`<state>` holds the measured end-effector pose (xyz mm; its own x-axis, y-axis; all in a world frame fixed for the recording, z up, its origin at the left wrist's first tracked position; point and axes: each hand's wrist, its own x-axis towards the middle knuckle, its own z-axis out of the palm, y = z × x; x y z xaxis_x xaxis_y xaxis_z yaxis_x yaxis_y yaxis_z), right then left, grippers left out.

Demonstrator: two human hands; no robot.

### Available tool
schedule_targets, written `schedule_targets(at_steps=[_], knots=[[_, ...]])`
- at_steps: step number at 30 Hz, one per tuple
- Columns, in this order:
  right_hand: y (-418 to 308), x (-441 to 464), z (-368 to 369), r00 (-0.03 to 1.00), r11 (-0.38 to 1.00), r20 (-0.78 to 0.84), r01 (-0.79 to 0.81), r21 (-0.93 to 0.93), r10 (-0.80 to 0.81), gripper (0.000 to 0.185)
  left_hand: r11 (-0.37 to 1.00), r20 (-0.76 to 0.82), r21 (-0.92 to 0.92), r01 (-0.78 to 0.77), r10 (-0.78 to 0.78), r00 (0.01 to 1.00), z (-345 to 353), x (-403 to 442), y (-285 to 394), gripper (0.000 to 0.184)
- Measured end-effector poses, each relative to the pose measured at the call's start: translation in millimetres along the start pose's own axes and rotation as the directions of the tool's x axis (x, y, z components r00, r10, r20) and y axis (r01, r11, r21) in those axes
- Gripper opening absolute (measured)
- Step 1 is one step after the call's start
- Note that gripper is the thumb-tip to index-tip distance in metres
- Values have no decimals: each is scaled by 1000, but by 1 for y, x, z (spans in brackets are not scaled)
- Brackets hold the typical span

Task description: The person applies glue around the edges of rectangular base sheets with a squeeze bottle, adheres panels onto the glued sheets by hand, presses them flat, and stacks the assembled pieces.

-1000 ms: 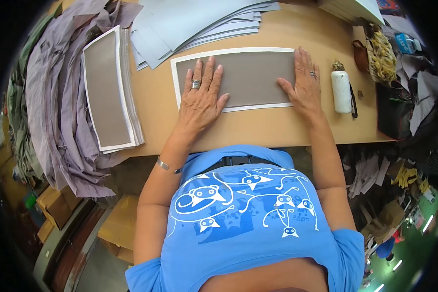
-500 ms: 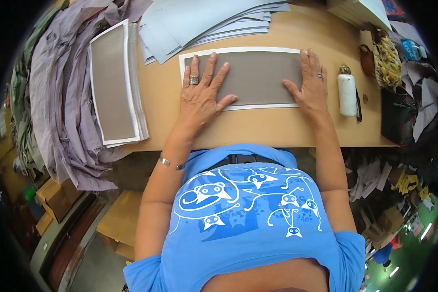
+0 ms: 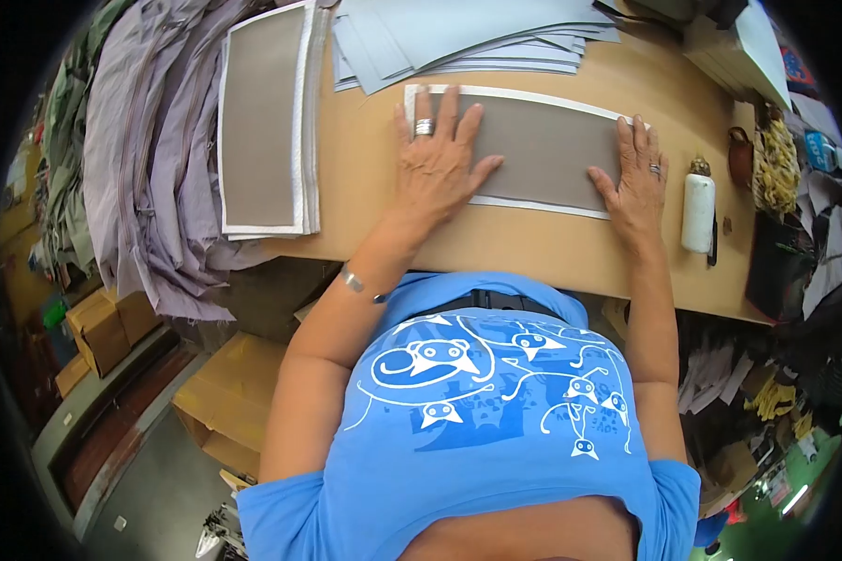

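A grey-brown fabric panel with a white border (image 3: 543,154) lies flat on the tabletop in front of me. My left hand (image 3: 442,164) rests on its left end, fingers spread, with rings on one finger. On the right end lies my right hand (image 3: 636,182), palm down, thumb apart from the other fingers. Neither hand is gripping anything. To the left is a stack of similar bordered panels (image 3: 264,122). A white bottle (image 3: 698,213) with a brownish top lies close to my right hand, and a black pen (image 3: 713,245) lies beside it.
Light blue-grey sheets (image 3: 477,37) are fanned out at the back of the table (image 3: 365,187). Heaped mauve fabric (image 3: 154,168) hangs over the left edge. A white stack (image 3: 744,56) and a container of yellowish scraps (image 3: 776,168) stand at the right. Cardboard boxes (image 3: 229,393) sit below.
The whole view has shifted and turned slightly, so the table and hands appear further right. Both hands stay flat on the panel's ends; nothing has been picked up.
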<state>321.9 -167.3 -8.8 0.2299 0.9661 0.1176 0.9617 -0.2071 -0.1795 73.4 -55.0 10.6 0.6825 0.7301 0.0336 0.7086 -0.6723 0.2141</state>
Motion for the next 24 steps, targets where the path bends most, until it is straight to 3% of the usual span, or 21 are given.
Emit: schedule_targets(at_steps=[3, 9, 13, 15, 17, 19, 22, 24], knots=[[2, 0, 3, 1000, 1000, -5, 7, -13, -8, 77, 989, -63, -60, -136, 132, 989, 10, 8, 7, 66], [-1, 1, -2, 1000, 1000, -3, 13, 22, -13, 78, 987, -43, -43, -154, 152, 987, 7, 4, -3, 65], [-31, 9, -12, 990, 977, 96, -85, -194, 105, 79, 988, -31, -26, -152, 151, 988, 5, 5, -1, 67], [-54, 15, 2, 999, 993, -16, 41, -107, -43, 77, 986, -44, -56, -155, 153, 987, 8, 6, -2, 69], [-94, 25, 13, 982, 982, 17, 187, 29, -187, 77, 987, -28, 1, -159, 159, 987, 13, 5, -5, 71], [-126, 28, 25, 979, 965, -7, 204, 163, -206, 79, 975, 6, 146, -168, 169, 986, 16, 4, -9, 74], [-118, 28, 23, 972, 949, -3, 228, 219, -233, 81, 988, -30, -32, -152, 151, 988, 10, 5, -9, 77], [-94, 23, 18, 978, 967, 48, 194, 162, -204, 79, 990, -7, -8, -139, 139, 990, 9, 6, -6, 77]])
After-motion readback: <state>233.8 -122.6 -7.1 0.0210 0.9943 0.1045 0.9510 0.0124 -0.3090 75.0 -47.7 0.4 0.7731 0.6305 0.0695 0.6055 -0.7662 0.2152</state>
